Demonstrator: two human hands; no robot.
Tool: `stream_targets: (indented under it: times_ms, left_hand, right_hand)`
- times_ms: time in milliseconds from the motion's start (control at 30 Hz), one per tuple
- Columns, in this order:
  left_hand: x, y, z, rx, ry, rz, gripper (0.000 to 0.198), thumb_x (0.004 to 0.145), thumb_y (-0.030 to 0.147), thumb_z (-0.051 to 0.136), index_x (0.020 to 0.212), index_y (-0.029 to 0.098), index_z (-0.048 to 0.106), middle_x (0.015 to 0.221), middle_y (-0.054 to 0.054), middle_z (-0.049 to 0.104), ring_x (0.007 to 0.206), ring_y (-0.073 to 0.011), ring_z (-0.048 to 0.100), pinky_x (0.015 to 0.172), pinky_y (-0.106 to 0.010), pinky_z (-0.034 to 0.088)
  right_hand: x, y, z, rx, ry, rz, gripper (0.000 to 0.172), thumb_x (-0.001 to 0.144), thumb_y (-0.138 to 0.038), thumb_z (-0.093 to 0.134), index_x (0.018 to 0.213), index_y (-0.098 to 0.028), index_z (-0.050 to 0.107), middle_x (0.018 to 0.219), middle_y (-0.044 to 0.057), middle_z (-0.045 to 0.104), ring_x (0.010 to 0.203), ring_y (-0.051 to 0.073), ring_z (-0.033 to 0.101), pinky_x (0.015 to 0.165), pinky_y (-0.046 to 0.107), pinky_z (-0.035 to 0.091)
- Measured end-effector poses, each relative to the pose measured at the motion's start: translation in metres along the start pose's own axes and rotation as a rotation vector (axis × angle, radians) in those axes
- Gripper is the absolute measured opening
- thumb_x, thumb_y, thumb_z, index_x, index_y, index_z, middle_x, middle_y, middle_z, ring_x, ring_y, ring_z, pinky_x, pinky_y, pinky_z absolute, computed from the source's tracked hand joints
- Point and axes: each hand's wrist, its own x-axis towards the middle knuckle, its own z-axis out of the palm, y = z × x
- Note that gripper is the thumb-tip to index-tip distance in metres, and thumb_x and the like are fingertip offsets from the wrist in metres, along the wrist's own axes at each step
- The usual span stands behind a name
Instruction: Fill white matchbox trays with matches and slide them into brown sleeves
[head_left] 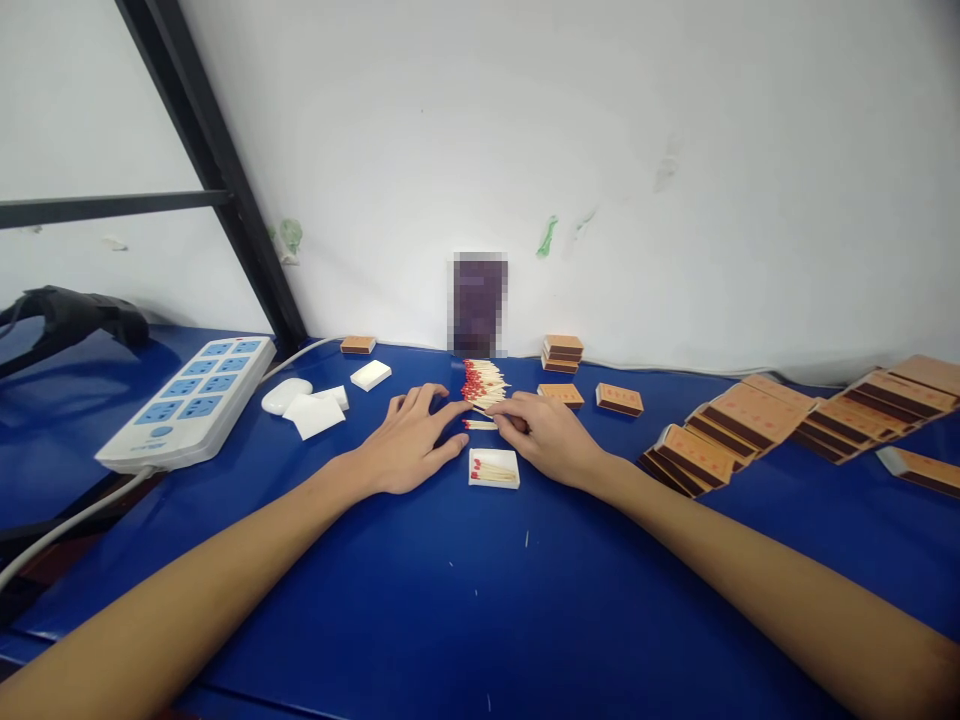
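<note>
The left hand (409,440) lies spread, its index fingertip at the edge of the match pile (484,382). The right hand (553,438) bunches its fingertips there; whether they pinch a match, I cannot tell. Just nearer, a tray (506,457) holds several matches (491,471). Blue tabletop (465,610) stretches between the forearms. Behind the pile, a purple object (478,305) is pixelated; rightward, overlapping matchboxes (757,412) run off the frame.

no readable text, blurred print (150,446) on white power strip (187,398), illegible red marks on matchboxes (619,397)
</note>
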Motion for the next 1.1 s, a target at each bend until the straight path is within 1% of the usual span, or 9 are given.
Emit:
stream_targets:
  times_ms: [167, 333, 467, 533, 767, 1000, 1100]
  left_hand:
    - [0.003, 0.0, 0.0, 0.014, -0.004, -0.025, 0.047, 0.095, 0.05, 0.029, 0.137, 0.032, 0.037, 0.133, -0.012, 0.036, 0.124, -0.031, 0.034, 0.098, -0.056, 0.029]
    - [0.008, 0.006, -0.002, 0.04, -0.001, -0.054, 0.042, 0.092, 0.041, 0.036, 0.131, 0.028, 0.042, 0.13, -0.012, 0.038, 0.12, -0.0314, 0.036, 0.095, -0.055, 0.032]
    - [0.009, 0.011, -0.002, 0.105, 0.055, -0.023, 0.037, 0.088, 0.034, 0.039, 0.122, 0.022, 0.047, 0.126, -0.012, 0.041, 0.117, -0.0307, 0.037, 0.095, -0.053, 0.033]
    - [0.009, 0.012, -0.001, 0.095, 0.07, -0.012, 0.034, 0.088, 0.033, 0.04, 0.119, 0.021, 0.048, 0.126, -0.012, 0.041, 0.118, -0.0297, 0.037, 0.096, -0.051, 0.033]
    - [0.005, 0.011, 0.001, 0.038, 0.124, 0.039, 0.024, 0.09, 0.031, 0.041, 0.109, 0.02, 0.052, 0.123, -0.01, 0.044, 0.117, -0.0267, 0.038, 0.095, -0.049, 0.034]
    - [0.002, 0.013, 0.0, 0.019, 0.151, 0.069, 0.024, 0.093, 0.03, 0.041, 0.109, 0.021, 0.056, 0.122, -0.009, 0.046, 0.117, -0.0262, 0.039, 0.095, -0.047, 0.035]
    - [0.002, 0.013, 0.0, 0.021, 0.169, 0.053, 0.027, 0.093, 0.029, 0.041, 0.114, 0.021, 0.054, 0.121, -0.009, 0.047, 0.114, -0.0259, 0.041, 0.094, -0.046, 0.035]
  right_hand:
    - [0.001, 0.0, 0.0, -0.007, -0.003, -0.002, 0.026, 0.091, -0.023, 0.044, 0.097, -0.02, 0.069, 0.076, 0.003, 0.062, 0.068, 0.014, 0.053, 0.061, 0.026, 0.035]
    - [0.001, -0.002, 0.0, -0.01, 0.002, 0.002, 0.026, 0.091, -0.022, 0.044, 0.097, -0.02, 0.069, 0.075, 0.002, 0.061, 0.066, 0.013, 0.052, 0.06, 0.026, 0.034]
    - [0.0, -0.003, 0.001, -0.014, -0.008, -0.001, 0.025, 0.09, -0.021, 0.045, 0.096, -0.021, 0.069, 0.076, 0.002, 0.061, 0.067, 0.013, 0.052, 0.06, 0.025, 0.034]
    - [0.0, -0.003, 0.001, -0.011, -0.009, -0.006, 0.025, 0.09, -0.021, 0.045, 0.095, -0.021, 0.069, 0.076, 0.002, 0.062, 0.068, 0.014, 0.053, 0.061, 0.025, 0.034]
    - [0.0, -0.002, 0.001, -0.009, -0.009, -0.007, 0.025, 0.09, -0.021, 0.045, 0.094, -0.02, 0.069, 0.071, 0.001, 0.06, 0.065, 0.014, 0.052, 0.061, 0.025, 0.036]
    - [0.001, -0.004, 0.001, -0.015, 0.014, 0.022, 0.026, 0.088, -0.018, 0.044, 0.097, -0.019, 0.069, 0.072, 0.002, 0.06, 0.063, 0.014, 0.051, 0.061, 0.026, 0.036]
    - [0.001, -0.004, 0.0, -0.04, -0.001, 0.035, 0.027, 0.089, -0.018, 0.044, 0.098, -0.019, 0.069, 0.072, 0.002, 0.06, 0.063, 0.014, 0.051, 0.06, 0.026, 0.035]
